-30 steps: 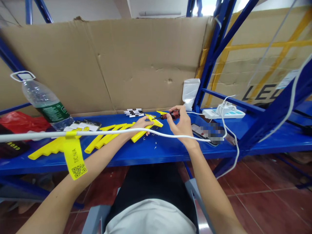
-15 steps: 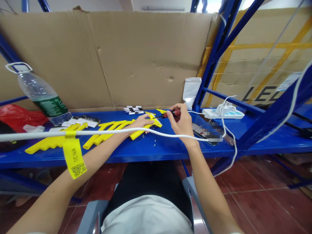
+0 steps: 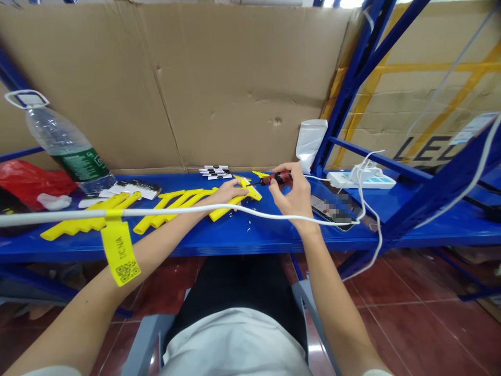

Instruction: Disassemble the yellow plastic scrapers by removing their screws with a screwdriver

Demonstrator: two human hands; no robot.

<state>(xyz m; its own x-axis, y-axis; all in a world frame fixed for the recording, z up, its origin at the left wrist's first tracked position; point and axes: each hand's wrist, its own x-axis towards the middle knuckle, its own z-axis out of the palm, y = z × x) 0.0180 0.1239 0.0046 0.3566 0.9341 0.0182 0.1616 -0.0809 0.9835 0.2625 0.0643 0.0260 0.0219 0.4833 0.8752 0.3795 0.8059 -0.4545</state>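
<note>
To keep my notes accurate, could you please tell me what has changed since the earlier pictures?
Nothing visibly taken up or let go; the camera view has shifted, so the scene sits slightly higher. The right hand's grip stays on the screwdriver, and the left hand's grip on the yellow tool. The bottle and loose screws look unmoved.

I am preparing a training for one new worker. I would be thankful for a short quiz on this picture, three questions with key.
1. What does the right hand hold? A) the phone B) a screwdriver C) the power strip
2. True or false: the bottle has a red label.
3. Fill the gap: the left hand holds a ____ tool.

Key: 1 B; 2 false, the label on the bottle is green; 3 yellow.
</note>
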